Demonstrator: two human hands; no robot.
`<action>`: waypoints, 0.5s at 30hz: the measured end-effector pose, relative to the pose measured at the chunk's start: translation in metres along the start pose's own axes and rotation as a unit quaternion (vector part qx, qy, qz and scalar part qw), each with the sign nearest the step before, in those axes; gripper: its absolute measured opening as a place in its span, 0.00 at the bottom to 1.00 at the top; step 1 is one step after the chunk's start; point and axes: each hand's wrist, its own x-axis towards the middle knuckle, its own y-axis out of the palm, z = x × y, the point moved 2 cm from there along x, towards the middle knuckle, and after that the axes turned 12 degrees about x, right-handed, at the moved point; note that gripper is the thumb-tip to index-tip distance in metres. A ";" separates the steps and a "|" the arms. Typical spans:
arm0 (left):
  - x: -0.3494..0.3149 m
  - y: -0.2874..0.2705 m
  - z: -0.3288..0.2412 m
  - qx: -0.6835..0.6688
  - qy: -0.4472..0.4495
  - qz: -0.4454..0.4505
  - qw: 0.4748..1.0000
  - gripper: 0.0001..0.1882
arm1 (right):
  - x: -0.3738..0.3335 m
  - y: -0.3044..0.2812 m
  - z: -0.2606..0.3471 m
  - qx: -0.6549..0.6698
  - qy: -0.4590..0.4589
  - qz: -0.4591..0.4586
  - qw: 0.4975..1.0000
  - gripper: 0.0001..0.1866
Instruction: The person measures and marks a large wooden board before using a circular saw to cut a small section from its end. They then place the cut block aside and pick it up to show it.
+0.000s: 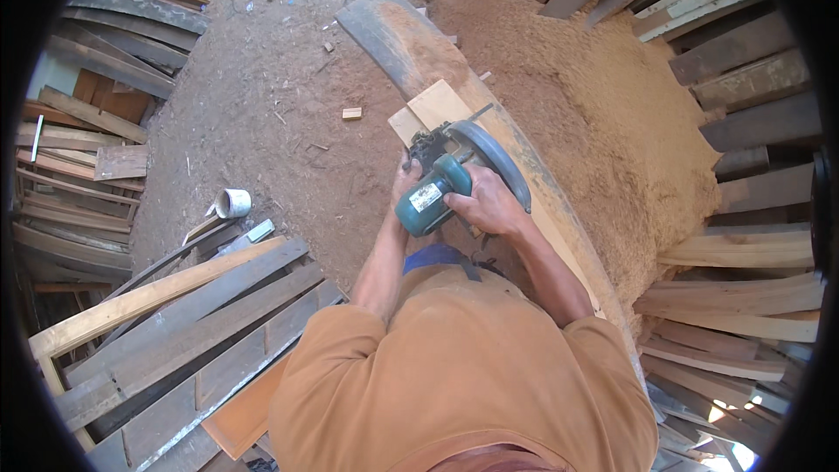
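A green circular saw (437, 188) with a grey blade guard (494, 157) rests over a pale wooden board (439, 105) in front of me. My right hand (491, 201) is wrapped round the saw's rear handle. At the saw's left side, my left hand (405, 178) is closed close to its dark base parts. The motor housing hides most of the left fingers, so what they grip does not show clearly. Beneath the pale board lies a long, weathered plank (393, 31), dusted with sawdust, running from the far middle down past my right side.
Sawdust (629, 122) is heaped right of the plank. Stacked boards (752, 131) line the right edge, and more timber (87, 149) stands at the left. Planks (192, 323) lie at the near left by a white pot (233, 203). A small wood offcut (351, 114) sits on the dirt floor.
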 end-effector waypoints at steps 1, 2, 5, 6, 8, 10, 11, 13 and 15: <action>0.004 -0.002 -0.004 0.005 0.005 -0.004 1.000 0.31 | 0.005 0.001 0.001 0.002 -0.004 -0.003 1.000 0.17; 0.007 -0.003 -0.007 0.007 0.009 -0.004 1.000 0.31 | 0.010 0.001 0.002 0.005 -0.007 -0.005 1.000 0.17; 0.015 -0.006 -0.018 0.014 0.018 -0.003 1.000 0.33 | 0.022 0.004 0.005 0.021 -0.021 0.000 1.000 0.17; 0.018 -0.009 -0.022 0.016 0.018 -0.001 1.000 0.33 | 0.026 0.004 0.008 0.019 -0.021 -0.001 1.000 0.17; 0.023 -0.013 -0.026 0.013 0.016 0.005 1.000 0.34 | 0.033 0.005 0.014 0.014 -0.021 -0.004 1.000 0.17; 0.026 -0.012 -0.032 0.006 0.012 0.015 1.000 0.34 | 0.040 0.006 0.017 0.012 -0.024 -0.002 1.000 0.17; 0.027 -0.009 -0.037 0.000 0.014 0.017 1.000 0.34 | 0.043 0.006 0.018 0.010 -0.026 -0.003 1.000 0.17; 0.028 -0.004 -0.047 -0.011 0.019 0.021 1.000 0.34 | 0.051 0.007 0.019 0.011 -0.032 -0.001 0.999 0.17; 0.036 -0.016 -0.046 -0.007 0.016 0.017 1.000 0.35 | 0.059 0.008 0.022 0.012 -0.033 0.000 0.999 0.17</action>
